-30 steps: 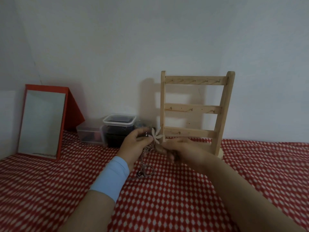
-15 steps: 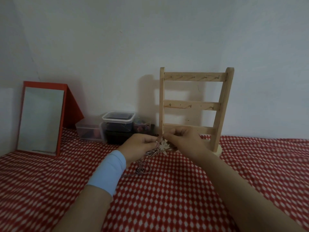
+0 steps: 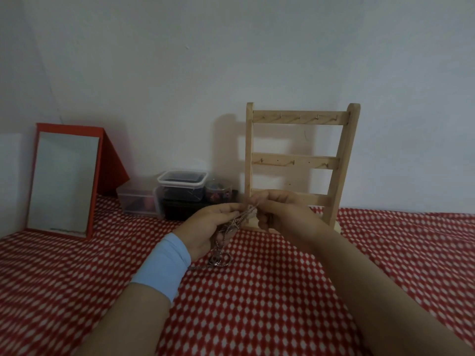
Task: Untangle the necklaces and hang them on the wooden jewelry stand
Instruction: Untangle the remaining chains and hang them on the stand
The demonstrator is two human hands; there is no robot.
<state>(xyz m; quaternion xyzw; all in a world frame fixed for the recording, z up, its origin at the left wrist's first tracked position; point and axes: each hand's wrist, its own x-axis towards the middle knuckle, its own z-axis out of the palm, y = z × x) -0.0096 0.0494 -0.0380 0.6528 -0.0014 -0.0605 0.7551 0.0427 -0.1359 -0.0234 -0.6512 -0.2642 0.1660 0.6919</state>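
The left hand and the right hand pinch the tangled necklaces between them.
They hang down; the stand is just behind, nearer the right hand.

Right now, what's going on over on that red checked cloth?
A person holds a tangle of necklace chains between both hands, in front of the wooden jewelry stand. The left hand and right hand pinch it up high; its ringed ends trail onto the cloth. The stand's hooks look bare.

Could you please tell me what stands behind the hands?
The wooden stand rises behind the left hand and right hand, upper hooks bare. They cover part of its bottom rail and base.
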